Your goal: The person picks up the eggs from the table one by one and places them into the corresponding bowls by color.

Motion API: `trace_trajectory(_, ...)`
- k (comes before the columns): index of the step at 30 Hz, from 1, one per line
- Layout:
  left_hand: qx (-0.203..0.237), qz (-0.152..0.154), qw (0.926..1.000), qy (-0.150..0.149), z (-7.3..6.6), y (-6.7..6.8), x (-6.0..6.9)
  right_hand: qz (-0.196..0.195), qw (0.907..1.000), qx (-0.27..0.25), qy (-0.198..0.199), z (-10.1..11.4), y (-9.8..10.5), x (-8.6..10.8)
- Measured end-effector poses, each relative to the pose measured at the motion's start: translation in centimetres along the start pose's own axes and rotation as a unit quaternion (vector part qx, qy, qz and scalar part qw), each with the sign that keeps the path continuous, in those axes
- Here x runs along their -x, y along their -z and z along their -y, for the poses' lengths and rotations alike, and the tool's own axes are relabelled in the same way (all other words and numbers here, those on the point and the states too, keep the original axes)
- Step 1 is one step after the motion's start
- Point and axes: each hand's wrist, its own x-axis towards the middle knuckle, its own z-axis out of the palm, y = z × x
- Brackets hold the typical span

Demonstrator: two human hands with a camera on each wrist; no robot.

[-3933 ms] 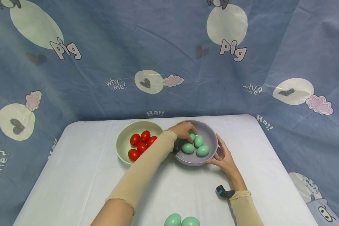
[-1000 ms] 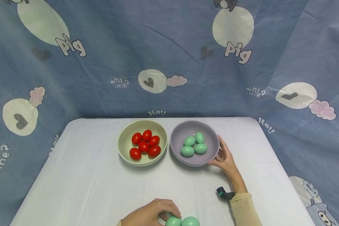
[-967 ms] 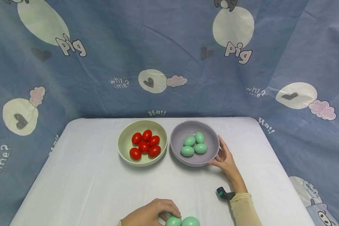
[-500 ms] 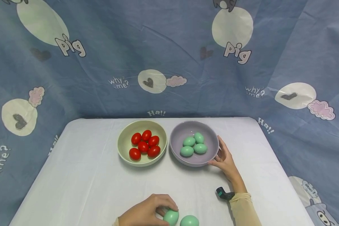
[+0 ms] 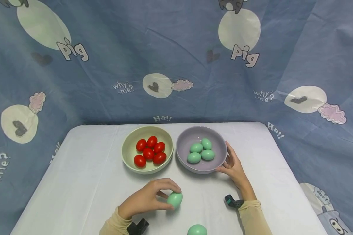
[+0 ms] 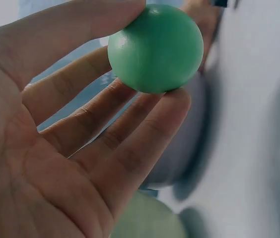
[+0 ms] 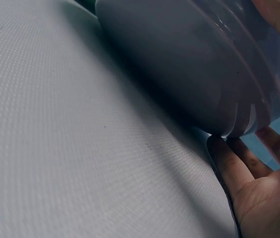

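In the head view my left hand (image 5: 153,198) pinches a green egg (image 5: 175,200) between thumb and fingertips, over the table in front of the bowls. The left wrist view shows that egg (image 6: 156,48) close up, with the thumb on one side and fingers on the other. My right hand (image 5: 234,168) holds the right side of a purple bowl (image 5: 182,137); in the right wrist view its fingers (image 7: 232,163) reach against the bowl's underside. Several green eggs (image 5: 207,155) lie inside that bowl. One more green egg (image 5: 197,229) sits at the bottom edge of the head view.
Left of the purple bowl stands a pale green bowl (image 5: 127,143) with several red egg-shaped pieces (image 5: 148,153), like small tomatoes. Both rest on a white-covered table (image 5: 85,182). A blue printed cloth (image 5: 111,49) hangs behind it.
The left hand earlier reached into the purple bowl, then came back to the near eggs. It has picked one up and carried it forward. The right hand stays at the bowl.
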Motion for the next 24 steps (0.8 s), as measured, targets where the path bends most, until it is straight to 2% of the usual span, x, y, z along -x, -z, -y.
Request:
trace_trajectory(12, -0.023, -0.03, 0.9989, -0.027, -1.8, 3.4, -6.3, -0.001, 1.0, 0.001, 0.003, 0.0, 0.2, -0.1)
trace_trajectory(24, -0.057, -0.009, 0.9982, -0.017, -2.4, 6.1, -13.3, -0.004, 1.0, 0.001, -0.002, 0.0, 0.0, 0.0)
